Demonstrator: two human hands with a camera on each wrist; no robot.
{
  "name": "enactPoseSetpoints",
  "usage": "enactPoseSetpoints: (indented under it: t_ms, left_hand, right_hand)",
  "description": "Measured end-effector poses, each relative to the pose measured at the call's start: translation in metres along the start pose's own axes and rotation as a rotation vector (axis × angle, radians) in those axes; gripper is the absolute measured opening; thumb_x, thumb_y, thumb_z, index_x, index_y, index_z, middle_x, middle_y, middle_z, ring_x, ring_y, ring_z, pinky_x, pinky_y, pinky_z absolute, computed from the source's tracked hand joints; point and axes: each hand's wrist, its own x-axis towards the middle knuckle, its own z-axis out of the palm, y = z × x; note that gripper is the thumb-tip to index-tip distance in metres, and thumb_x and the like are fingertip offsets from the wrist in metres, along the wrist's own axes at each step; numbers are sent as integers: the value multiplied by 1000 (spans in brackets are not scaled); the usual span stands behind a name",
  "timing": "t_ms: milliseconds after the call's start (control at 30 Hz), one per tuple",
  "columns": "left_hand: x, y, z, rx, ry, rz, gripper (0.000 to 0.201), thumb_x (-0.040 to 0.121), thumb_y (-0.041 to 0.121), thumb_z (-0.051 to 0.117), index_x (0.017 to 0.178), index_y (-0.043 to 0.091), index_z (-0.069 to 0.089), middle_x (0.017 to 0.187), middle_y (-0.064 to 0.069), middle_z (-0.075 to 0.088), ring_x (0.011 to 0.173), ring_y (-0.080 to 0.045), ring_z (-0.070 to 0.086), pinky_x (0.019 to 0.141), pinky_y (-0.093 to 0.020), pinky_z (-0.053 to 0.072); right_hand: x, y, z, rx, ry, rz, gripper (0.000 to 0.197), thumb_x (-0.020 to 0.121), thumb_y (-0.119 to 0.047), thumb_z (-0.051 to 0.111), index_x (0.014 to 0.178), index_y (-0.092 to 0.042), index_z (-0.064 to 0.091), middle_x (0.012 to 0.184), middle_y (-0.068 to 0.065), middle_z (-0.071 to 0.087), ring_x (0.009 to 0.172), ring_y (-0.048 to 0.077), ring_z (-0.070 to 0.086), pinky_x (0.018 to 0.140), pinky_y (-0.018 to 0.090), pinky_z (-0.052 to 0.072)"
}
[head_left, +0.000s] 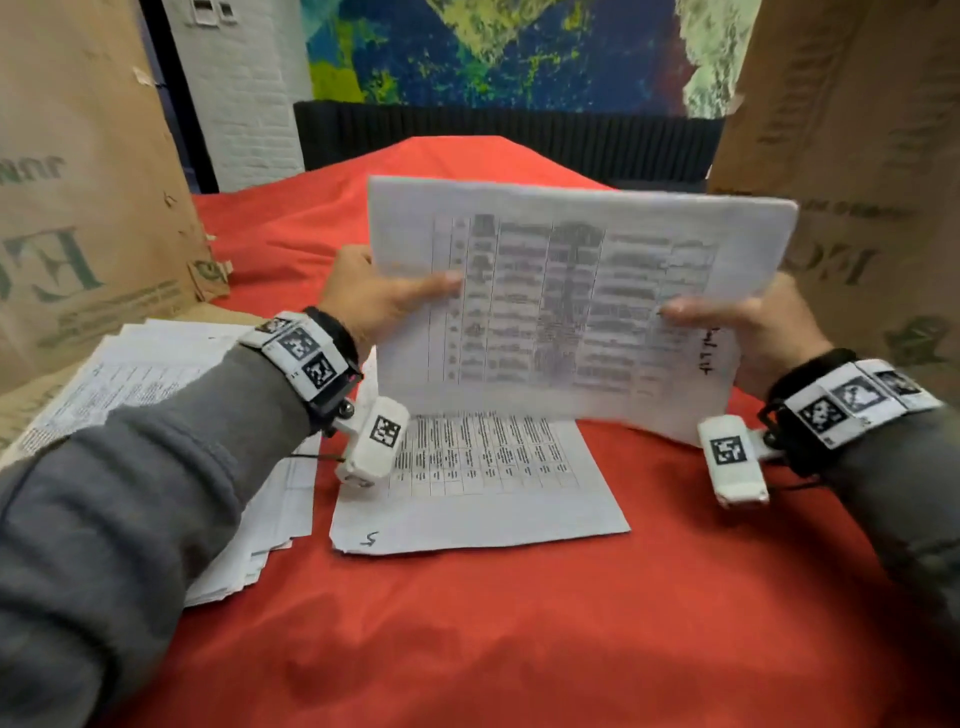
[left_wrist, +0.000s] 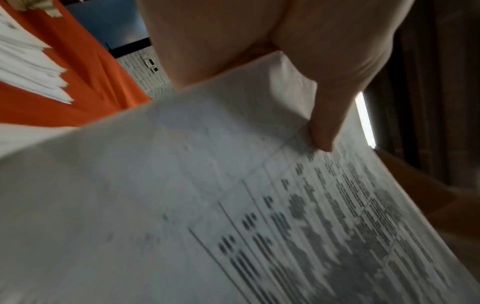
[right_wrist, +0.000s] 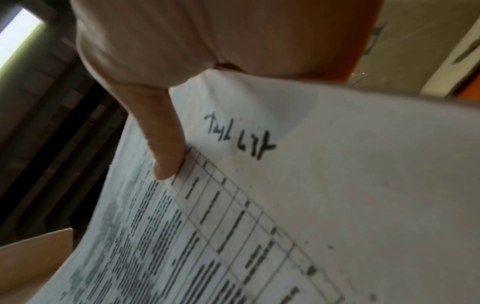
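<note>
A white sheet (head_left: 561, 312) printed with a blurred, ruled table is held up nearly on edge above the middle of the table, its long sides level and its lower edge just clear of the cloth. A scrawl of dark handwriting (right_wrist: 239, 135) runs up its right margin (too loose to read). The left hand (head_left: 374, 296) pinches the sheet's left edge, thumb (left_wrist: 324, 127) flat on the printed face and the other fingers hidden behind the paper. The right hand (head_left: 763, 332) pinches the right edge the same way, thumb (right_wrist: 166, 156) pressed beside the table's border. Both wrists carry marker-covered bands over grey sleeves. Under the raised page a second printed sheet (head_left: 493, 514) lies flat on the red cloth (head_left: 519, 649), a pen mark like a "5" near its front corner. To its left a loose pile of papers (head_left: 130, 374) is fanned out. Cardboard walls stand at the left (head_left: 78, 182) and the right (head_left: 857, 156); I cannot tell whether they hold anything. Beyond them is a black ribbed panel (head_left: 519, 130).
</note>
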Motion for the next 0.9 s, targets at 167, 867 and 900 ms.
enactPoseSetpoints:
  t_ms: [167, 867, 900]
  left_hand:
    - [5, 16, -2, -87, -12, 3, 50, 74, 10, 90, 119, -2, 73, 115, -13, 78, 103, -30, 76, 90, -45, 61]
    - [5, 3, 1, -122, -46, -14, 57, 68, 6, 90, 121, -3, 71, 116, -15, 77, 109, -35, 74, 94, -50, 60]
    - [2, -2, 1, -91, -62, -26, 58, 65, 6, 90, 120, -2, 72, 116, -14, 78, 110, -34, 74, 97, -49, 59]
  right_hand:
    - [5, -8, -3, 89, -49, 15, 78, 67, -2, 85, 138, 9, 56, 138, 29, 61, 125, 47, 62, 106, 60, 50]
    - [1, -5, -2, 90, -42, -2, 68, 69, 9, 75, 134, 10, 57, 132, 30, 64, 118, 47, 65, 99, 59, 54]
    - [-2, -2, -1, 81, -16, 27, 71, 65, 10, 78, 133, 11, 58, 130, 28, 66, 115, 45, 67, 99, 59, 54]
